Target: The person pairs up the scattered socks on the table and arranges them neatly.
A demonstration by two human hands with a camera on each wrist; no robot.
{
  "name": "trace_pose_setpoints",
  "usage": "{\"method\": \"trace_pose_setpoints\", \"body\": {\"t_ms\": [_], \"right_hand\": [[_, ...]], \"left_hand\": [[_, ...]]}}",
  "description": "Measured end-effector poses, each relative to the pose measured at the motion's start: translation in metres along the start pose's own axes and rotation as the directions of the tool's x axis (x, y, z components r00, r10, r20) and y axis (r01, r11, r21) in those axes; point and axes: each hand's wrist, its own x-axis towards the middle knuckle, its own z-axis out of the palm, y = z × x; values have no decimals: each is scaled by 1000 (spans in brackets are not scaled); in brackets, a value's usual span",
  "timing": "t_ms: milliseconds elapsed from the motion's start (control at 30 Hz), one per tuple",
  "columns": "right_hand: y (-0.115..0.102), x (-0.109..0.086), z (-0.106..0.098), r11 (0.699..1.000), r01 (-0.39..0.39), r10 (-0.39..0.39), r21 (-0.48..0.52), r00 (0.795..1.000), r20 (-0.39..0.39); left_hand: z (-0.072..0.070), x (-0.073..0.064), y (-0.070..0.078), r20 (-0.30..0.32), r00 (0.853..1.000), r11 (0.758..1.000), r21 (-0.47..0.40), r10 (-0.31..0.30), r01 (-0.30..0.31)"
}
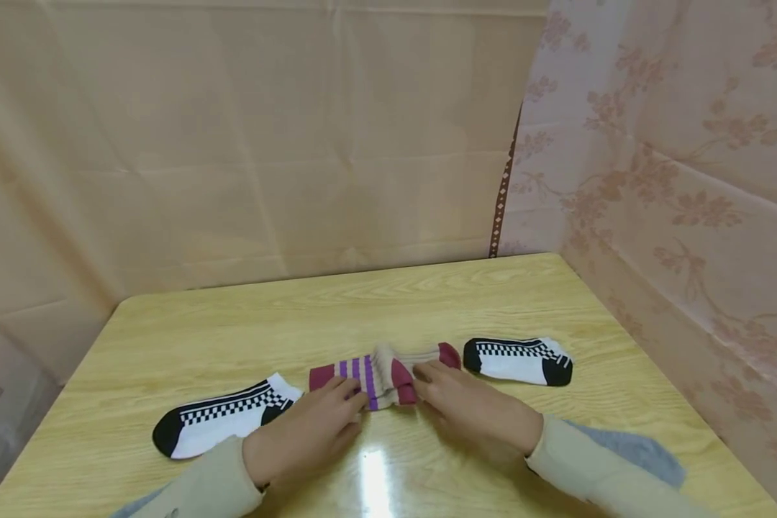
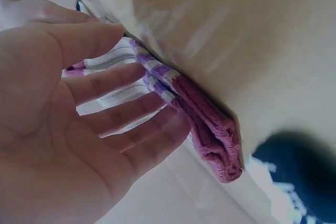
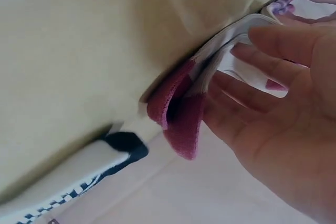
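Note:
A pair of beige socks (image 1: 383, 367) with maroon ends and purple stripes lies across the table, one layer over the other. At the striped end is my left hand (image 1: 304, 437), its fingertips touching the fabric. My right hand (image 1: 478, 404) touches the near side close to the maroon toe (image 1: 450, 355). In the left wrist view the fingers are extended along the two-layered maroon cuff (image 2: 210, 129). From the right wrist, straight fingers lie against the beige part, and the maroon toe ends (image 3: 184, 121) hang slightly apart.
Black-and-white checkered socks lie on both sides, one at left (image 1: 223, 419) and one at right (image 1: 514, 361). A grey cloth item (image 1: 644, 452) shows beyond the right sleeve, and a grey bit (image 1: 136, 503) by the left sleeve. Curtains (image 1: 233, 144) surround the wooden table (image 1: 337, 306).

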Motion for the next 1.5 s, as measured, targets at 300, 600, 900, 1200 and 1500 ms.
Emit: {"method": "trace_pose_setpoints", "body": {"t_ms": [300,600,900,1200,1500], "right_hand": [[50,38,-2,993,-81,75,82,995,69],[92,57,-11,981,-106,85,160,987,136],[123,76,-2,953,-211,182,217,973,145],[151,98,9,928,-278,258,248,960,111],[150,90,9,893,-315,305,322,949,81]], "left_hand": [[-13,29,-50,87,995,983,-170,-49,63],[-16,42,-95,107,991,976,-193,-80,99],[-14,64,-124,121,986,971,-196,-117,139],[-6,83,-156,80,979,951,-236,-186,200],[-7,89,-157,-3,984,954,-247,-178,172]]}}
